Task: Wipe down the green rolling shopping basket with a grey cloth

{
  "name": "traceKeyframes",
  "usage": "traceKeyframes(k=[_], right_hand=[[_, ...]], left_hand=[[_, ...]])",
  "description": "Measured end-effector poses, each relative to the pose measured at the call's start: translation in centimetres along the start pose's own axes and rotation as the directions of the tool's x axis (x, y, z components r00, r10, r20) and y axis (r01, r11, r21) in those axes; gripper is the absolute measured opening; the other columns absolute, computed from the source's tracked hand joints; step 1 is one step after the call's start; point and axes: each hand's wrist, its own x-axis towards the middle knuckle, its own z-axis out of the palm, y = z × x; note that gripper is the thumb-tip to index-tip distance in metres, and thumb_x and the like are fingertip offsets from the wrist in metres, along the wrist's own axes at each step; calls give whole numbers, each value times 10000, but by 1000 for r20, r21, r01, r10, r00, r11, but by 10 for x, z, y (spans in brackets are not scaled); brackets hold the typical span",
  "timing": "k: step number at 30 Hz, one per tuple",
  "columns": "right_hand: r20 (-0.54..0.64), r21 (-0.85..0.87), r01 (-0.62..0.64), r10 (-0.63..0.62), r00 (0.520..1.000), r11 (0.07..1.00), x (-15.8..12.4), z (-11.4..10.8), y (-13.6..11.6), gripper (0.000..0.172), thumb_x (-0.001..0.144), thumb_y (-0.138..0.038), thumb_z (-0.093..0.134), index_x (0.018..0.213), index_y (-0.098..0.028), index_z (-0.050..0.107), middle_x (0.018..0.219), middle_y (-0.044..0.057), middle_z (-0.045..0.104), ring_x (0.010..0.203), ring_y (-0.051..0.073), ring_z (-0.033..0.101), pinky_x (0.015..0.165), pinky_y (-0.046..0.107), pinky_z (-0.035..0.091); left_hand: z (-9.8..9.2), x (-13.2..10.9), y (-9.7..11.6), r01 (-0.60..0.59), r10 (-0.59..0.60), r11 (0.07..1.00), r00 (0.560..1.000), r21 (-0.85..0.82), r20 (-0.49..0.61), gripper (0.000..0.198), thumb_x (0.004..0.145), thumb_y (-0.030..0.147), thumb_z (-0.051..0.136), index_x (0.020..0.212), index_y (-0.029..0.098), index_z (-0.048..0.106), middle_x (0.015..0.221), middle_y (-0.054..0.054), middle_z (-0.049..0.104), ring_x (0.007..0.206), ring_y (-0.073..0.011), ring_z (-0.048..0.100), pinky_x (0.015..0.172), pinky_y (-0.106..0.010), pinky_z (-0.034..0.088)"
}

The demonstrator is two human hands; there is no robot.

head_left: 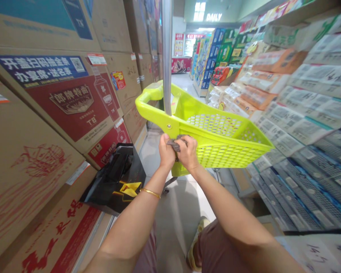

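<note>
A lime-green shopping basket trolley (221, 134) stands in the middle of the aisle, with a metal pole (167, 57) rising by its handle. At its near side a crumpled grey cloth (174, 144) lies against the green plastic. My right hand (188, 151) is closed round the cloth, fingers bent over it. My left hand (166, 151) grips the cloth's other end at the trolley's edge, thumb up, wearing a gold bracelet on the wrist. The two hands are close together, and some of the left fingers are hidden.
Stacked cartons (74, 94) line the left side. A black gift bag (122, 178) stands by them near my left forearm. On the right, shelves hold packaged goods (307, 102). The tiled floor (184, 201) runs ahead between both sides, past more stacked boxes (207, 57).
</note>
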Motion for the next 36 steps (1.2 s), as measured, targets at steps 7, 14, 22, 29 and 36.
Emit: traceKeyframes(k=[7, 14, 22, 29, 36], right_hand=[[-140, 40, -61, 66, 988, 997, 23, 0, -13, 126, 846, -276, 546, 964, -250, 583, 1026, 60, 489, 970, 185, 461, 867, 351, 400], [-60, 32, 25, -23, 998, 999, -16, 4, -5, 174, 838, -124, 473, 934, -214, 586, 995, 58, 495, 909, 163, 457, 812, 309, 417], [43, 7, 87, -87, 995, 996, -17, -11, -7, 223, 824, -125, 477, 955, -233, 621, 997, 62, 527, 926, 174, 463, 806, 320, 401], [-208, -24, -2, -3, 978, 1000, 34, -24, -16, 172, 842, -191, 509, 967, -258, 607, 1029, 67, 508, 991, 190, 457, 882, 351, 381], [-236, -25, -63, 56, 970, 998, 52, -28, -20, 173, 858, -191, 477, 971, -234, 601, 1033, 84, 532, 986, 197, 491, 885, 371, 394]], left_hand=[[-4, 1, 2, -12, 13, 1000, 998, -3, 64, 194, 909, 279, 387, 812, 179, 522, 777, -18, 594, 730, -130, 550, 674, -245, 438], [-3, 4, -3, 43, -40, 996, 998, -77, 39, 376, 919, 495, 323, 783, 189, 494, 715, 18, 535, 671, -106, 499, 642, -221, 411], [-3, 9, -9, 66, -63, 947, 998, -314, 22, 428, 859, 595, 388, 785, 188, 499, 764, 6, 565, 703, -108, 527, 684, -228, 445], [-12, 13, -8, 75, -57, 944, 996, -322, 67, 454, 833, 624, 409, 845, 186, 528, 835, -23, 601, 776, -135, 564, 751, -266, 471], [-14, 6, 12, 4, 35, 983, 976, 181, -216, 433, 932, 478, 254, 991, 152, 533, 999, -122, 580, 1004, -205, 542, 925, -379, 425]])
